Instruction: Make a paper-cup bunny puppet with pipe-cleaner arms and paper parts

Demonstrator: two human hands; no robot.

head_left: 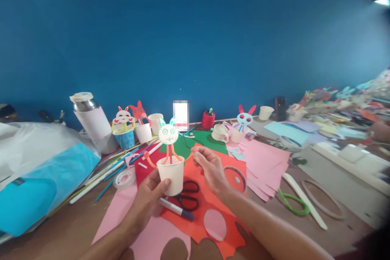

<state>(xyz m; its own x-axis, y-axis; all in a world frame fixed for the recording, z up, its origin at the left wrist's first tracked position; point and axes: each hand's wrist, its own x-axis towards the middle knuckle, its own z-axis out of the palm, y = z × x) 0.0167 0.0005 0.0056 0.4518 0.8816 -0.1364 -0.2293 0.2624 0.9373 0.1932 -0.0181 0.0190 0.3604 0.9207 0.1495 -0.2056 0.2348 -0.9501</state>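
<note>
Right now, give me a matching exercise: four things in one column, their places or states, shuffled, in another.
1. left hand
2. scissors
3. green loop
4. flask

A. right of the orange paper
B. beside the blue cup
C. holding a white cup
D. on the orange paper

Pairs: 1-C, 2-D, 3-A, 4-B

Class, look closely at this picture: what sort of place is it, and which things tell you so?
Probably a craft table: paper-cup figures, such as the one with a rabbit face, scissors and cut sheets of pink paper show it.
</note>
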